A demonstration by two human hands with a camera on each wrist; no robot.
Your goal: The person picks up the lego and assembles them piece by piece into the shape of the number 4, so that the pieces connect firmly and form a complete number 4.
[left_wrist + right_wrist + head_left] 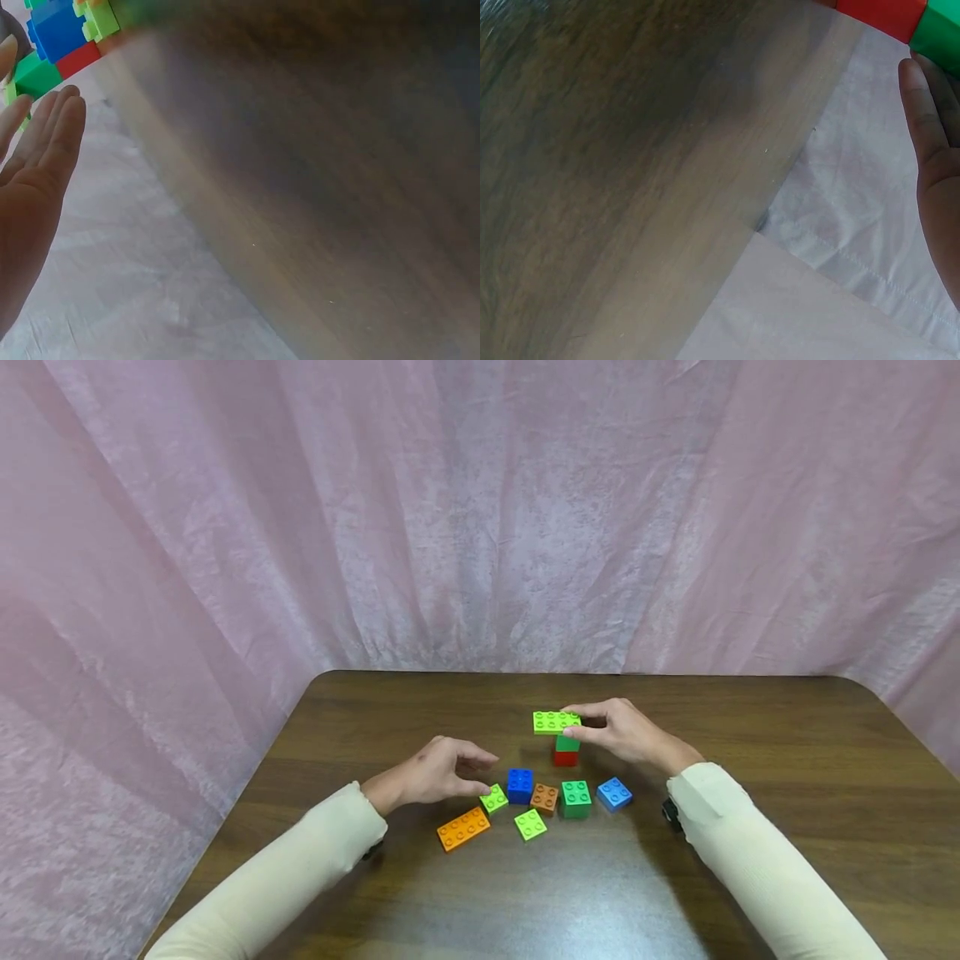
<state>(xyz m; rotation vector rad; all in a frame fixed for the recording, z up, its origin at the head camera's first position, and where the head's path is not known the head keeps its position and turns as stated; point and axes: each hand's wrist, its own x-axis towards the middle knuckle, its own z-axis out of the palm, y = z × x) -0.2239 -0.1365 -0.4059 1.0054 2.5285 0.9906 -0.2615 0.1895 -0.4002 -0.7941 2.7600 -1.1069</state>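
My right hand (626,732) pinches the right end of a long lime toy building brick (549,723) between thumb and fingers. That brick lies over a green brick (567,743), which stands on a red brick (566,759). In the right wrist view the fingertips come right up to the green brick (939,34). My left hand (435,770) is held over the table with nothing in it, fingers extended toward the middle. Its thumb tip overlaps a small lime brick (494,800) in the head view. Close to its fingertips stands a dark blue brick (520,787).
Nearer me lie a long orange brick (462,829) and another small lime brick (530,825). A brown brick (544,799), a green brick (576,800) and a light blue brick (614,794) stand in front of the stack. Behind the wooden table (420,697) hangs a pink curtain (480,527).
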